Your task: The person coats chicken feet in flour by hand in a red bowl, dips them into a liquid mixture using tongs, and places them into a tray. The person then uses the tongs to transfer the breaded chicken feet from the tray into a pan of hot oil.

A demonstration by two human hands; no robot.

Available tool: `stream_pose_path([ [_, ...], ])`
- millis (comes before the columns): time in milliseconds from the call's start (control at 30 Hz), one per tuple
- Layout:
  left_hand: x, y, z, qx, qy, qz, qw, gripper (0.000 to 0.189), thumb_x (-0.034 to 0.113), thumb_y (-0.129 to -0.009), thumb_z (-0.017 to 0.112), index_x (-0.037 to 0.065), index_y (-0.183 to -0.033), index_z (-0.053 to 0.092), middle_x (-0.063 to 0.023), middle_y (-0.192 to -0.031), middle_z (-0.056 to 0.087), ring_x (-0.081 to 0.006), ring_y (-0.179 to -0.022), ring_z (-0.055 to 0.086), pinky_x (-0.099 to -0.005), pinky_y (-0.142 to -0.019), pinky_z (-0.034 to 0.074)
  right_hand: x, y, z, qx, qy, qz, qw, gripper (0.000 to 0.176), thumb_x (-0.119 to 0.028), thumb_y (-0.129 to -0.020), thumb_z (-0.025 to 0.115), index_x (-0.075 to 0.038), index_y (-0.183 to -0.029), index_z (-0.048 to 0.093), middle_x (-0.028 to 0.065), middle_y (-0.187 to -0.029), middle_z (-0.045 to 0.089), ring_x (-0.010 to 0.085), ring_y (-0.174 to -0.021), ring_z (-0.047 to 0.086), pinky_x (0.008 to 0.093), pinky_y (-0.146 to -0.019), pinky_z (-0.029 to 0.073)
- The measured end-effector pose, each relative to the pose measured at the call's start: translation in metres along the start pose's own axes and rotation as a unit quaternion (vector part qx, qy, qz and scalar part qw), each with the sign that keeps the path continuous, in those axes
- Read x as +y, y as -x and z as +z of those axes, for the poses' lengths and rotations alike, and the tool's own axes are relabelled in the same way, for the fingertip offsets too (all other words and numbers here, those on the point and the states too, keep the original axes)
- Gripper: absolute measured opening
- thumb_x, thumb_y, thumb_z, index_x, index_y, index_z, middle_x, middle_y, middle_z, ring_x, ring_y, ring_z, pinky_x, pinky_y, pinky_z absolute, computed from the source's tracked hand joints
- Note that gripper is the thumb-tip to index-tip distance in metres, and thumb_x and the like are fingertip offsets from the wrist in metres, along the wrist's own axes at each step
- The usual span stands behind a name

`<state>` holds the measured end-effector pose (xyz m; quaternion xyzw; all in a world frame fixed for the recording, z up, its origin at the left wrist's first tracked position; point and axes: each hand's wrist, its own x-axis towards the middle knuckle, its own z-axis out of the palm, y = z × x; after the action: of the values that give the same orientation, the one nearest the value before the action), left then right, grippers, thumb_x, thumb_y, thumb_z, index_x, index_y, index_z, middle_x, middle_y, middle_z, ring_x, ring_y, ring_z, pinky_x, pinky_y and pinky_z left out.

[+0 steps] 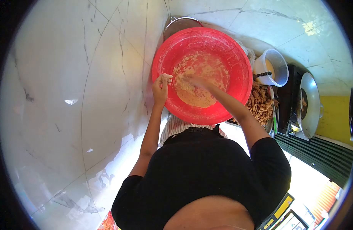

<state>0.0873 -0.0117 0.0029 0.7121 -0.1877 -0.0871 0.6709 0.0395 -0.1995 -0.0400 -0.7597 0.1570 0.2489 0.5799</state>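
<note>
A big red plastic basin (pixel 226 50) sits on the white marble floor in front of me, with pale beige dough or batter (pixel 199 82) in its bottom. My left hand (pixel 161 86) grips the basin's near-left rim, fingers smeared with dough. My right hand (pixel 197 81) reaches into the basin and is pressed into the dough; it is blurred and coated, so its fingers are hard to make out. My black top and both forearms fill the lower middle of the view.
A metal pot (pixel 180 23) stands behind the basin. To the right are a white bucket (pixel 274 67), a tray of brown fried strips (pixel 261 105), a dark stove with a metal wok (pixel 308 103), and a yellow wall.
</note>
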Motion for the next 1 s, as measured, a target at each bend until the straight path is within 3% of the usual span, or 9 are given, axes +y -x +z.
stream_pose_path([
  [67, 0.003, 0.0, 0.001, 0.001, 0.004, 0.006, 1.0, 0.032, 0.022, -0.091, 0.041, -0.002, -0.084, 0.06, -0.0067, -0.075, 0.061, -0.0098, -0.066, 0.055, -0.0232, -0.062, 0.045, 0.002, -0.02, -0.01, 0.028, 0.039, -0.004, 0.999, 0.055, -0.041, -0.082, 0.051, -0.001, -0.118, 0.043, 0.0168, -0.117, 0.046, 0.0263, -0.106, 0.047, 0.0367, -0.085, 0.04],
  [133, 0.004, 0.001, 0.001, 0.0, -0.004, 0.009, 1.0, 0.032, 0.023, -0.091, 0.041, -0.002, -0.084, 0.06, -0.0067, -0.075, 0.061, -0.0098, -0.065, 0.055, -0.0233, -0.062, 0.045, 0.004, -0.031, -0.015, 0.202, 0.309, -0.072, 0.926, 0.056, -0.04, -0.082, 0.048, 0.001, -0.12, 0.04, 0.0187, -0.123, 0.041, 0.0318, -0.109, 0.043, 0.0418, -0.087, 0.038],
  [267, 0.003, 0.001, 0.001, 0.005, -0.003, 0.014, 1.0, 0.033, 0.023, -0.092, 0.041, -0.002, -0.085, 0.06, -0.0065, -0.074, 0.06, -0.0102, -0.065, 0.054, -0.0238, -0.062, 0.045, 0.025, -0.051, 0.021, 0.209, 0.255, -0.047, 0.943, 0.06, -0.038, -0.083, 0.046, 0.0, -0.126, 0.032, 0.0197, -0.127, 0.036, 0.0363, -0.114, 0.038, 0.0445, -0.093, 0.032],
  [333, 0.002, 0.0, 0.0, 0.004, -0.008, 0.008, 1.0, 0.033, 0.023, -0.092, 0.041, -0.003, -0.085, 0.06, -0.0065, -0.074, 0.06, -0.0103, -0.065, 0.054, -0.0238, -0.062, 0.045, 0.061, -0.057, 0.052, 0.153, 0.407, -0.124, 0.892, 0.063, -0.04, -0.084, 0.041, -0.001, -0.13, 0.025, 0.0207, -0.132, 0.03, 0.0385, -0.12, 0.03, 0.0449, -0.099, 0.026],
  [567, 0.002, 0.002, 0.0, 0.004, 0.008, -0.005, 1.0, 0.031, 0.021, -0.092, 0.04, -0.003, -0.085, 0.059, -0.0067, -0.075, 0.06, -0.0104, -0.065, 0.054, -0.0235, -0.063, 0.045, 0.085, 0.042, 0.054, -0.048, 0.441, -0.211, 0.871, 0.065, -0.04, -0.083, 0.043, 0.001, -0.13, 0.022, 0.0247, -0.127, 0.033, 0.0405, -0.118, 0.031, 0.0471, -0.095, 0.029],
  [733, -0.001, 0.001, 0.0, 0.017, 0.043, -0.019, 0.999, 0.031, 0.022, -0.091, 0.041, -0.001, -0.082, 0.06, -0.0055, -0.07, 0.059, -0.0101, -0.065, 0.054, -0.0235, -0.061, 0.044, 0.054, 0.078, 0.041, -0.199, 0.329, -0.002, 0.923, 0.06, -0.043, -0.085, 0.042, -0.001, -0.126, 0.034, 0.0209, -0.121, 0.043, 0.0286, -0.109, 0.044, 0.0372, -0.09, 0.036],
  [833, 0.002, 0.0, 0.0, 0.012, 0.045, -0.018, 0.999, 0.032, 0.022, -0.091, 0.041, -0.002, -0.082, 0.06, -0.0054, -0.071, 0.059, -0.0097, -0.065, 0.053, -0.0232, -0.061, 0.044, 0.028, 0.089, 0.035, -0.213, 0.142, 0.006, 0.967, 0.056, -0.045, -0.081, 0.045, -0.003, -0.119, 0.045, 0.012, -0.107, 0.054, 0.0203, -0.095, 0.052, 0.0355, -0.075, 0.043],
  [967, 0.006, 0.001, -0.002, -0.008, 0.02, -0.008, 1.0, 0.033, 0.022, -0.092, 0.04, -0.003, -0.086, 0.06, -0.0061, -0.074, 0.059, -0.0096, -0.066, 0.053, -0.0231, -0.063, 0.044, 0.052, 0.057, 0.024, -0.22, 0.03, 0.053, 0.974, 0.048, -0.036, -0.081, 0.049, -0.011, -0.121, 0.045, 0.0065, -0.096, 0.057, 0.0135, -0.087, 0.051, 0.0301, -0.065, 0.042],
  [1000, 0.007, 0.001, -0.001, -0.009, 0.019, -0.008, 1.0, 0.033, 0.022, -0.092, 0.04, -0.003, -0.086, 0.06, -0.0061, -0.074, 0.059, -0.0096, -0.066, 0.053, -0.0231, -0.063, 0.044, 0.072, 0.044, 0.02, -0.201, -0.091, 0.048, 0.974, 0.048, -0.035, -0.081, 0.051, -0.013, -0.123, 0.044, 0.0063, -0.098, 0.057, 0.0127, -0.086, 0.051, 0.0293, -0.063, 0.042],
])
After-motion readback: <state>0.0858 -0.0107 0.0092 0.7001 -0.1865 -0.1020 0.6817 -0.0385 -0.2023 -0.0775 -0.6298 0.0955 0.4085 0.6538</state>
